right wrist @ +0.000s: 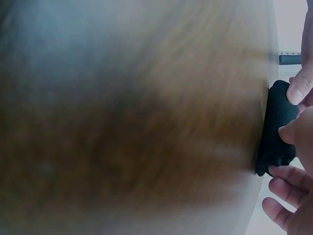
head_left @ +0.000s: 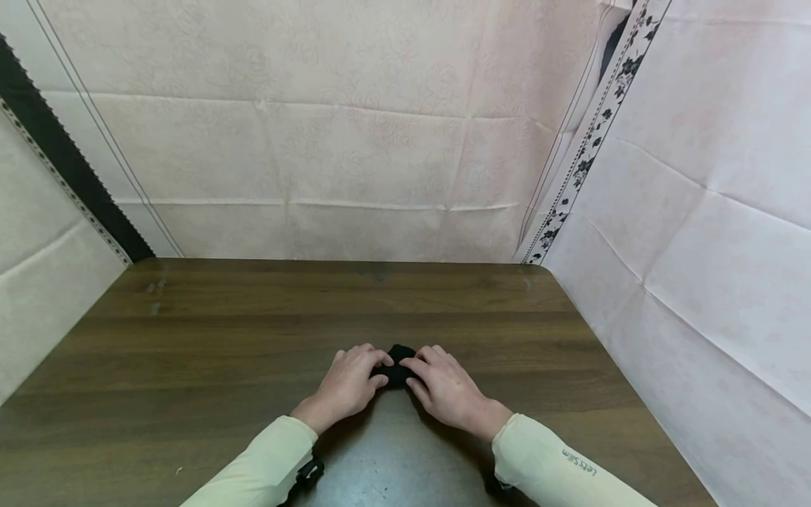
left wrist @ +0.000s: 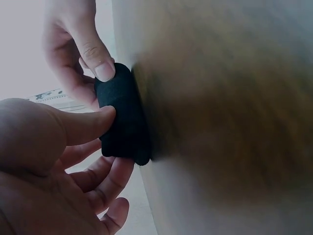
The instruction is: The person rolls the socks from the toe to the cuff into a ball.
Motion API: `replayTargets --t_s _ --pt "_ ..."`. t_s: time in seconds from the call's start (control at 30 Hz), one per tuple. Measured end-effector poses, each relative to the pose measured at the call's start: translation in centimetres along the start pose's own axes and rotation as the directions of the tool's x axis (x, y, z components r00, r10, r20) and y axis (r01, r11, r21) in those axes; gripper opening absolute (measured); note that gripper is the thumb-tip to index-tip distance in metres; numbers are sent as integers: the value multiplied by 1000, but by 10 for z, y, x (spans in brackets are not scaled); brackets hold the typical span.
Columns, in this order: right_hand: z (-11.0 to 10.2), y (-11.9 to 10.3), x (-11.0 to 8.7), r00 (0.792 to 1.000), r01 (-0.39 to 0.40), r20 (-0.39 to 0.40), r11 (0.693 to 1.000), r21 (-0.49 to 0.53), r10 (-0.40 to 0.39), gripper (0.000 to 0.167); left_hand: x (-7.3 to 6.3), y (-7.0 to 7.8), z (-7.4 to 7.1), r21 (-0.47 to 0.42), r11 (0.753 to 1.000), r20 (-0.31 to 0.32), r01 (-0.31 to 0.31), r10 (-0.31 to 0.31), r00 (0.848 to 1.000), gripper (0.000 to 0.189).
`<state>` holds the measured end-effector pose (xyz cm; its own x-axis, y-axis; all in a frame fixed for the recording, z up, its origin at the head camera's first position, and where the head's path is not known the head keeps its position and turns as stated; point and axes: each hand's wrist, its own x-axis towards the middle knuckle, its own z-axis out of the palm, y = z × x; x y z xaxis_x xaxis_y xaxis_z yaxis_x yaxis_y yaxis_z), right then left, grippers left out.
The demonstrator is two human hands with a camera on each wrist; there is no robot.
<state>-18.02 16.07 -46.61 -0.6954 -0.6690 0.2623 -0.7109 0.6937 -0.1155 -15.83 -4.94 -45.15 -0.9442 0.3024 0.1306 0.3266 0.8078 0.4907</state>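
Note:
A small black cloth roll [head_left: 397, 374] lies on the wooden table in front of me, compact and soft-looking. My left hand [head_left: 347, 382] grips its left end, thumb on the near side and fingers beyond it. The other end is pinched by my right hand [head_left: 450, 387] in the same way. Seen in the left wrist view, the black cloth roll [left wrist: 124, 115] has a rounded, bundled shape, with both thumbs pressing on it. The right wrist view shows uneven folds at one end of the roll [right wrist: 279, 127]. What kind of cloth item it is cannot be told.
The brown wooden table [head_left: 253, 324] spreads around both hands, with a few pale marks near its back left corner. White patterned cloth [head_left: 380, 155] hangs behind it, and more white cloth [head_left: 709, 211] borders the right side. A dark band [head_left: 70, 155] runs along the left.

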Motion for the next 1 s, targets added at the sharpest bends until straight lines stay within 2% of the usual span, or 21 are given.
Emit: replayTargets --t_s 0.4,0.8,1.0 --pt "-1 0 0 999 -8 -34 1000 16 8 35 2 -2 -1 -9 1000 9 2 -2 1000 18" --pt "0 2 1 995 43 -87 998 36 -40 29 4 -3 -2 -54 998 47 36 -34 998 18" --pt "1 2 1 996 49 -79 999 24 -47 24 1 -1 -2 -66 997 21 35 -34 999 19"
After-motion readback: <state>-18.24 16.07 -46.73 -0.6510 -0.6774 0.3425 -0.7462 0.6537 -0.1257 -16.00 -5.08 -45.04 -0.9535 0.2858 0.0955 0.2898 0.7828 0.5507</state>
